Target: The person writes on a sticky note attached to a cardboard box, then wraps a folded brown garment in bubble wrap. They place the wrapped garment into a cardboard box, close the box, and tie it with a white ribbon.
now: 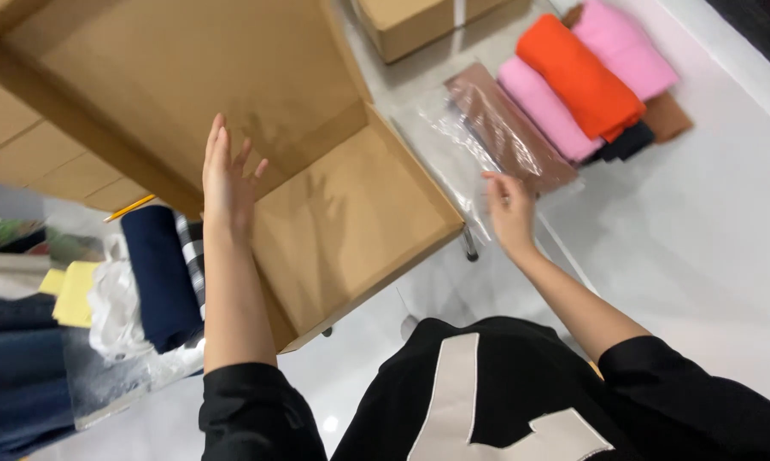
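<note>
Cardboard box | left hand open against wall | right hand on bagged brown garment, grasp unclear

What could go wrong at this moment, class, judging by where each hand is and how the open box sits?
1. The cardboard box seems to overhang its support toward the person; the left hand pressing its wall might tip it.
2. The right hand reaches the clear-bagged brown garment; the slippery plastic could slide from its fingers.
3. That bag might nudge the folded stack.

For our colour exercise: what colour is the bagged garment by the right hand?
Brown, inside a clear plastic bag; the head view shows it.
</note>
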